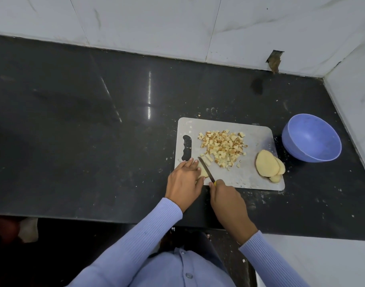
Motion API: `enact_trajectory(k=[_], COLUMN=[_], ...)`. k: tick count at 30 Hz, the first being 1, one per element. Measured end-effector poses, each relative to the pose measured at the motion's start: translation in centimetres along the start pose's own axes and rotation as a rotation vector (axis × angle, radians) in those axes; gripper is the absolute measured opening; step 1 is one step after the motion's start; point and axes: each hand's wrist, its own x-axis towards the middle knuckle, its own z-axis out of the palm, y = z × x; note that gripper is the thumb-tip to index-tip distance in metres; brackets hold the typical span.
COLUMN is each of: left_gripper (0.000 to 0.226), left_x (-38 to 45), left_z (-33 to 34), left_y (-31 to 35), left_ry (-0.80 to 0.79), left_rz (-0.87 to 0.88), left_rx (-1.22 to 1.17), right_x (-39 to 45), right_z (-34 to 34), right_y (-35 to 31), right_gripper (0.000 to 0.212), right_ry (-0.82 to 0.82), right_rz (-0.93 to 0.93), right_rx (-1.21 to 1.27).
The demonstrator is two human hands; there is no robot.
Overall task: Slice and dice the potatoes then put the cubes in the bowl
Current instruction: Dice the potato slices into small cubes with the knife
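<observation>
Pale blue ribbed sleeves (136,241) rise from the bottom of the frame toward a grey cutting board (258,175) lying right of centre on a black countertop (74,141). At the board's lower left corner the left hand (183,181) rests palm down, fingers nearly straight and laid flat over a potato piece (203,172), of which only a pale edge shows past the fingertips. Just to its right, the right hand (227,197) has its fingers curled round the yellow handle of a small knife (206,169), whose dark blade slants up and left across the potato piece, touching the left hand's fingertips. A few cut strips (208,159) lie just beside the blade tip. Above and right of them, in the middle of the board, sits a heap of potato cubes (223,148), many browned on their faces. Near the board's lower right corner lies an overlapping stack of potato slices (267,165). A blue bowl (311,140), tilted toward the camera, stands on the countertop just beside the board's right edge, showing only its bare inside. Small potato crumbs dot the countertop around the board. White marbled wall tiles (177,23) fill the upper part of the frame.
</observation>
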Motion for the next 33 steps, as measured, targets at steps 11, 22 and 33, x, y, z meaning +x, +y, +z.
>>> enact_trajectory(k=[11, 22, 33], left_gripper=[0.018, 0.016, 0.022], left_x=[0.1, 0.0, -0.8], left_z=[0.0, 0.1, -0.8], left_y=[0.3, -0.2, -0.7], left_ry=[-0.06, -0.061, 0.06], left_rz=[-0.021, -0.001, 0.048], left_rx=[0.024, 0.0, 0.017], right_x=[-3.9, -2.1, -1.3], right_z=[1.0, 0.8, 0.1], right_y=[2.3, 1.9, 0.5], right_gripper=[0.025, 0.028, 0.032], right_ry=[-0.097, -0.016, 0.02], right_rz=[0.051, 0.074, -0.01], right_rx=[-0.107, -0.042, 0.038])
